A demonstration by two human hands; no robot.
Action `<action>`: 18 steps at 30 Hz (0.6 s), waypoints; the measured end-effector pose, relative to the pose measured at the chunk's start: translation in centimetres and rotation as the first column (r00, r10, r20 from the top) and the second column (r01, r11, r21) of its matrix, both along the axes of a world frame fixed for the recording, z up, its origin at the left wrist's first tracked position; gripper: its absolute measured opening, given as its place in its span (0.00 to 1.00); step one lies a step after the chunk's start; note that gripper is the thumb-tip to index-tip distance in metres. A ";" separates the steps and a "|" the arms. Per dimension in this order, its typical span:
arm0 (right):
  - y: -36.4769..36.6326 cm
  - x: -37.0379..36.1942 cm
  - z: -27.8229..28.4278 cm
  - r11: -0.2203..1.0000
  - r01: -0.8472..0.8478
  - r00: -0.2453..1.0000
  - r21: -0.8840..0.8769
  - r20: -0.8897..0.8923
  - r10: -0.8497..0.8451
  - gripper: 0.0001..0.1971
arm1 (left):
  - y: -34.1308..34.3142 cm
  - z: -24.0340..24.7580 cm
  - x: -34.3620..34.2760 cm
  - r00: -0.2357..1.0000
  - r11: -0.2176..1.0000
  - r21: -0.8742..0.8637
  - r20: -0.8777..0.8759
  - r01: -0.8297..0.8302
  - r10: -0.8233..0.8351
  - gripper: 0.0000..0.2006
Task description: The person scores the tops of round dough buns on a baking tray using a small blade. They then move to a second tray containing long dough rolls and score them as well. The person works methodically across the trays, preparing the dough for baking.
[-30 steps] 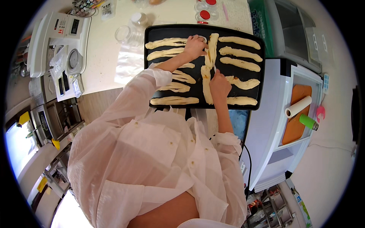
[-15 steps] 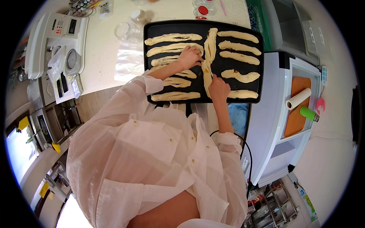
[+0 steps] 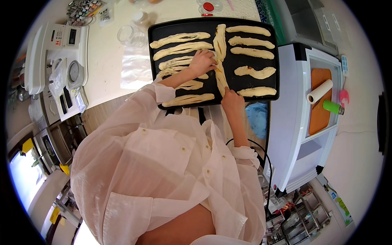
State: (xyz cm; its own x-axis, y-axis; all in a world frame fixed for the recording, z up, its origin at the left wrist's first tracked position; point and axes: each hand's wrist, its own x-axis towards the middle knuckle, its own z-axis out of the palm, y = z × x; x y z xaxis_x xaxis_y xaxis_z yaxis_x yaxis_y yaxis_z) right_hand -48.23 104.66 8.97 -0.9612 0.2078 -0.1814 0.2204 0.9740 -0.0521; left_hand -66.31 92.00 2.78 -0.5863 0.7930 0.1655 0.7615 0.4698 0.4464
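Note:
A large black baking tray (image 3: pixel 261 83) holds several long strips of pale raw dough in a left and a right column. Between the columns a lengthwise dough strip (image 3: pixel 220 77) lies in line with another dough strip (image 3: pixel 219 43) farther up; bits of orange-brown filling show in them. My left hand (image 3: pixel 203 62), closed, has its fingertips on the upper part of the nearer strip. At that strip's near end my right hand (image 3: pixel 233 100) is closed on the dough. Slit dough strips (image 3: pixel 190 99) lie to the left, partly hidden by my left forearm; unslit-looking dough rolls (image 3: pixel 252 53) lie to the right.
Clear jars (image 3: pixel 130 36) and a plastic sheet (image 3: pixel 136 67) lie left of the tray on the pale table. A white machine (image 3: pixel 61 36) stands farther left. At the right is a white cabinet (image 3: pixel 286 102), with a dark cable (image 3: pixel 267 163) near my right arm.
My right hand has moved to the near end of the middle dough strip. My left hand stays on its upper part. The whole view has shifted slightly.

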 end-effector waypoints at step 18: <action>6.2 5.6 2.3 0.996 -0.073 0.992 0.042 -0.100 0.077 0.14 | 1.3 1.7 5.2 0.998 1.000 -0.026 0.058 0.013 -0.011 0.18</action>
